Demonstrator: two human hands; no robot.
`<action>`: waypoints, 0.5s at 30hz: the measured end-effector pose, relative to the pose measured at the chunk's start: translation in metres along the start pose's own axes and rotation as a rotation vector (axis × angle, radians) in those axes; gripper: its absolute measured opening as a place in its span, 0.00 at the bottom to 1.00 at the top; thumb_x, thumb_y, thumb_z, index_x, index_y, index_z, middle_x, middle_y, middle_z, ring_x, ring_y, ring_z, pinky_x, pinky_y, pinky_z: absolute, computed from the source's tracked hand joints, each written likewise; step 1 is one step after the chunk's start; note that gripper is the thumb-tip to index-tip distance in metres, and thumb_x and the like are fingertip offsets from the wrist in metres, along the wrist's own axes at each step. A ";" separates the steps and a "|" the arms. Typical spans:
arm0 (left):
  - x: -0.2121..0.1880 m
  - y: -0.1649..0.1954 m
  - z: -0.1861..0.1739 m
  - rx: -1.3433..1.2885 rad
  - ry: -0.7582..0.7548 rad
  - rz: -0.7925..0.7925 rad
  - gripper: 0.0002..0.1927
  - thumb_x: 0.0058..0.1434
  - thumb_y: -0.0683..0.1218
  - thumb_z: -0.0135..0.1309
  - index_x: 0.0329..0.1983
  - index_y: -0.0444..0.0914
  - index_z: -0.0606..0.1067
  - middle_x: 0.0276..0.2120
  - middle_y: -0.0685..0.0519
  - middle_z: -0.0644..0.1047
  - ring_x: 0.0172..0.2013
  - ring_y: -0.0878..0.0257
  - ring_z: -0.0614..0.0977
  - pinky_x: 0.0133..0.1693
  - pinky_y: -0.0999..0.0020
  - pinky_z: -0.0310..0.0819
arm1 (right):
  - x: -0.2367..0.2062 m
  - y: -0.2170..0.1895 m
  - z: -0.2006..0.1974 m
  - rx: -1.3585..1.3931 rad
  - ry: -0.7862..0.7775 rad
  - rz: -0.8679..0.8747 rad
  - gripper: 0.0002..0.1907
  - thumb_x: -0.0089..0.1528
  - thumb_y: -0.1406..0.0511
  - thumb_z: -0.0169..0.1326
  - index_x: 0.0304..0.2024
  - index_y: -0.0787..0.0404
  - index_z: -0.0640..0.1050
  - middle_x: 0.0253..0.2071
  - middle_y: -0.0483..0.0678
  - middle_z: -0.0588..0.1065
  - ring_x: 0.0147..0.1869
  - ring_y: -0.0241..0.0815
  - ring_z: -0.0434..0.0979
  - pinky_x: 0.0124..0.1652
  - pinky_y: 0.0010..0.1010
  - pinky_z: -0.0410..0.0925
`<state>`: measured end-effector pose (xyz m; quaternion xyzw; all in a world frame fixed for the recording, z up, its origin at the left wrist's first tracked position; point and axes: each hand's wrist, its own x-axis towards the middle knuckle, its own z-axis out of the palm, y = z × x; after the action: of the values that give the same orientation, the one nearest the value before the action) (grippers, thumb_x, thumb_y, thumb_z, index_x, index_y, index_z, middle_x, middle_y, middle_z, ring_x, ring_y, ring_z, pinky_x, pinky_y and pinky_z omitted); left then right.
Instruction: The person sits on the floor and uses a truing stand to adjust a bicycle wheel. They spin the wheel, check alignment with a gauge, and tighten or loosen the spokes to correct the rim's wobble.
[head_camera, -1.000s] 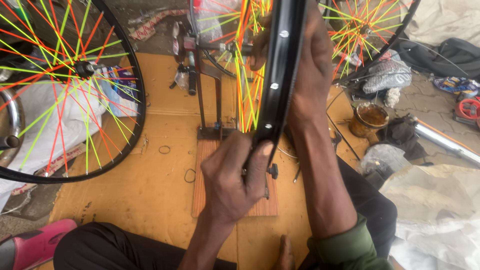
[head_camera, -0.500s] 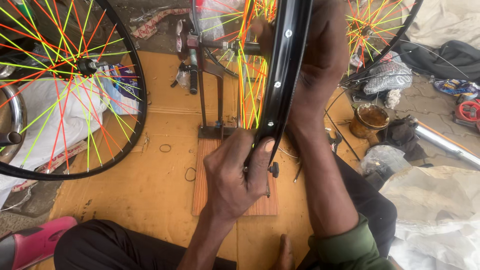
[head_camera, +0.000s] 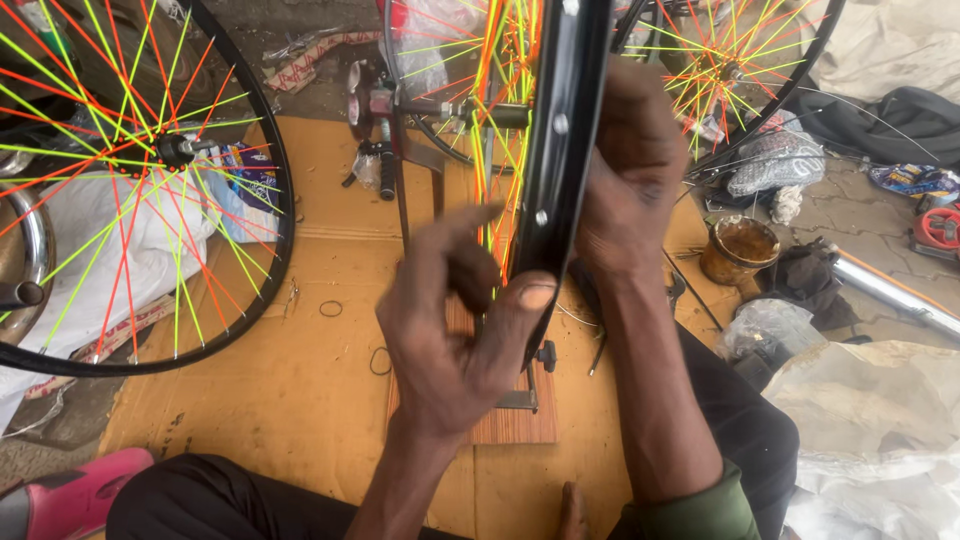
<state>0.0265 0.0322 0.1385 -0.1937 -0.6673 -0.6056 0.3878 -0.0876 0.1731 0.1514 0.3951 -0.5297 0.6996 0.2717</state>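
While a finished wheel (head_camera: 140, 190) leans at the left, the black rim (head_camera: 560, 170) stands upright in a truing stand (head_camera: 520, 400) on cardboard (head_camera: 300, 330). Left hand (head_camera: 455, 330) pinches its lower edge by the thumb; right hand (head_camera: 625, 180) grips its far side.

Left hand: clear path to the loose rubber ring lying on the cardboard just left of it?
Probably yes. The left hand is at the black rim, and the rubber ring lies close beside it on bare cardboard, nothing between.
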 end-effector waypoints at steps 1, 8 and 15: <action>-0.004 0.000 -0.001 0.040 -0.047 -0.001 0.16 0.68 0.48 0.57 0.50 0.30 0.74 0.20 0.54 0.68 0.20 0.68 0.71 0.23 0.69 0.63 | 0.002 -0.001 -0.003 -0.048 -0.036 0.018 0.12 0.75 0.68 0.56 0.59 0.64 0.73 0.51 0.45 0.76 0.53 0.32 0.77 0.54 0.24 0.72; -0.027 -0.015 0.006 0.066 -0.108 -0.037 0.09 0.72 0.43 0.52 0.36 0.34 0.74 0.21 0.54 0.73 0.19 0.68 0.75 0.21 0.68 0.65 | 0.019 -0.003 0.009 -0.015 -0.098 0.109 0.23 0.73 0.48 0.46 0.55 0.59 0.73 0.41 0.45 0.78 0.42 0.36 0.79 0.45 0.31 0.75; -0.028 -0.016 0.002 0.085 -0.096 -0.017 0.12 0.72 0.44 0.53 0.32 0.34 0.72 0.22 0.53 0.72 0.20 0.67 0.75 0.22 0.68 0.65 | 0.016 -0.022 0.026 -0.119 -0.119 -0.012 0.18 0.69 0.60 0.63 0.54 0.59 0.70 0.49 0.45 0.76 0.53 0.35 0.76 0.54 0.26 0.71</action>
<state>0.0320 0.0372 0.1074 -0.2004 -0.7118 -0.5701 0.3581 -0.0721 0.1540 0.1797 0.4223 -0.5831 0.6406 0.2670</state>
